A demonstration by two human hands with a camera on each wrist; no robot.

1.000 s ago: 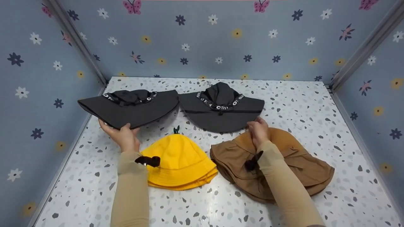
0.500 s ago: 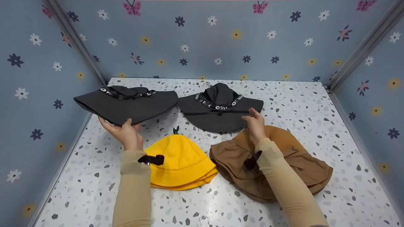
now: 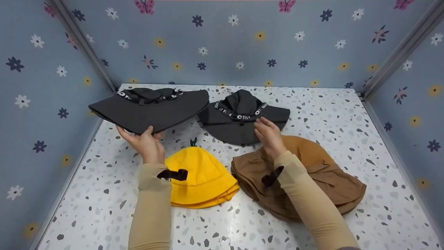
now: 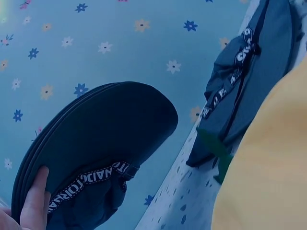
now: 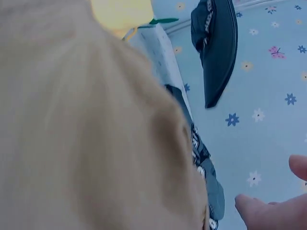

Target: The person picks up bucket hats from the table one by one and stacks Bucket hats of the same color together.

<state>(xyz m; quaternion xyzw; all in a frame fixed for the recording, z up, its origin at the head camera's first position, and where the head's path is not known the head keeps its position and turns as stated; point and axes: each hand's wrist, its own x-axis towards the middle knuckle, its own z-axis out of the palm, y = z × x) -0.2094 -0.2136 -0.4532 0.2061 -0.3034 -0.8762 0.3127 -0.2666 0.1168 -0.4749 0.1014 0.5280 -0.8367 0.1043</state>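
Observation:
My left hand point(image 3: 147, 144) grips the near brim of a dark grey bucket hat point(image 3: 152, 111), thumb on top and fingers beneath. This hat has a black-and-white lettered band and is tilted, raised off the table. In the left wrist view its brim point(image 4: 110, 124) shows several layered edges by the thumb. A second dark grey hat point(image 3: 239, 130) with the same band lies at the back middle. Over its front right brim hovers my right hand point(image 3: 270, 137), fingers extended and holding nothing. In the right wrist view those fingers point(image 5: 273, 213) are apart from any hat.
A yellow bucket hat point(image 3: 197, 177) with a green sprout on top lies in front, partly behind my left wrist. Brown hats point(image 3: 333, 173), stacked, lie under my right forearm. Flowered panels point(image 3: 222, 41) wall the speckled table point(image 3: 222, 229) at the back and sides.
My right hand has let go of the back hat's brim and moved left above it. My left hand has lifted the held hat higher and shifted it right.

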